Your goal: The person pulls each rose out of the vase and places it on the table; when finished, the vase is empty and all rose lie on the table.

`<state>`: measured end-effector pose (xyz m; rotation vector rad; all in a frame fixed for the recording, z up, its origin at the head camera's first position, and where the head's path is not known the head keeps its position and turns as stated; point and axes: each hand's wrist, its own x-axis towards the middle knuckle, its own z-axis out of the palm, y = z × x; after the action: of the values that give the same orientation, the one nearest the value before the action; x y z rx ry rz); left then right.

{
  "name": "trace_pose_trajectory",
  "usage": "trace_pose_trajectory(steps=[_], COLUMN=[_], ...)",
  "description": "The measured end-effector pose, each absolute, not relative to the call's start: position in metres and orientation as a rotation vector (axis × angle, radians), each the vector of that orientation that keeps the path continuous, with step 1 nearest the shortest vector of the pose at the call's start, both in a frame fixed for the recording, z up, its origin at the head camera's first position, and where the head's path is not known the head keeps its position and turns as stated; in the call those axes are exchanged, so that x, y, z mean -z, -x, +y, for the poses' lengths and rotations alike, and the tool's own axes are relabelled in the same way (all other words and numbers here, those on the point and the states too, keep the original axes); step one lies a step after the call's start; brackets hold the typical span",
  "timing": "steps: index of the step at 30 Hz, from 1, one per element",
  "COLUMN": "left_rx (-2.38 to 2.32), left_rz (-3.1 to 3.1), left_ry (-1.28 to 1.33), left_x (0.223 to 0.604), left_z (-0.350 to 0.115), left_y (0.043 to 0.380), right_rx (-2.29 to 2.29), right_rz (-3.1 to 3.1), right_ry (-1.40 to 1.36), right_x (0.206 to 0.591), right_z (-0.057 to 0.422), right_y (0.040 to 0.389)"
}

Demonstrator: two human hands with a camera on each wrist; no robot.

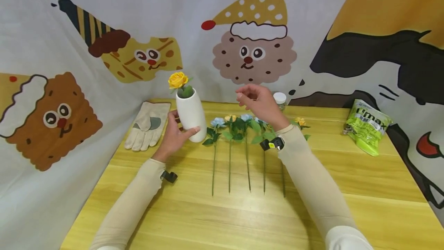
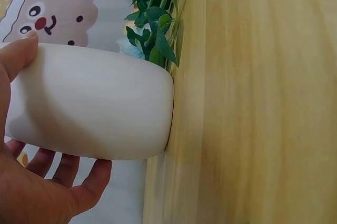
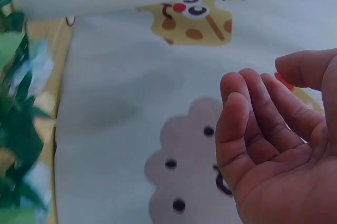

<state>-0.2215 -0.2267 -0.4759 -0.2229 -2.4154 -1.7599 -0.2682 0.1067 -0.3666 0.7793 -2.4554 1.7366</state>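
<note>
My left hand (image 1: 175, 136) grips a white vase (image 1: 192, 115) around its side, thumb on one side and fingers on the other, as the left wrist view shows. The base of the vase meets the tabletop. A yellow artificial rose (image 1: 178, 80) with green leaves sticks out of its mouth; the stem inside is hidden. Above the table, right of the vase, my right hand (image 1: 261, 103) hovers with loosely bent fingers and nothing in them. Below it, artificial flowers with blue heads (image 1: 217, 122) and yellow heads (image 1: 230, 118) lie side by side, stems toward me.
A pair of pale work gloves (image 1: 147, 126) lies left of the vase. Behind my right hand stands a jar with a white lid (image 1: 279, 97). A green pouch (image 1: 368, 126) is at the table's (image 1: 243, 219) right. A printed cloth (image 1: 197, 22) hangs behind.
</note>
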Motion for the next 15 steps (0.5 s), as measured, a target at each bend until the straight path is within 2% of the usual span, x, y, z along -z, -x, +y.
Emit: trace_pose_trajectory(steps=[15], left_rx=[1.778], left_rz=[-2.406], left_ry=[0.206], left_x=[0.477], left_z=[-0.227], left_y=[0.223], right_rx=[-1.730], right_rz=[-2.437], right_ry=[-0.923], right_x=[0.345], right_z=[0.018], right_y=[0.309])
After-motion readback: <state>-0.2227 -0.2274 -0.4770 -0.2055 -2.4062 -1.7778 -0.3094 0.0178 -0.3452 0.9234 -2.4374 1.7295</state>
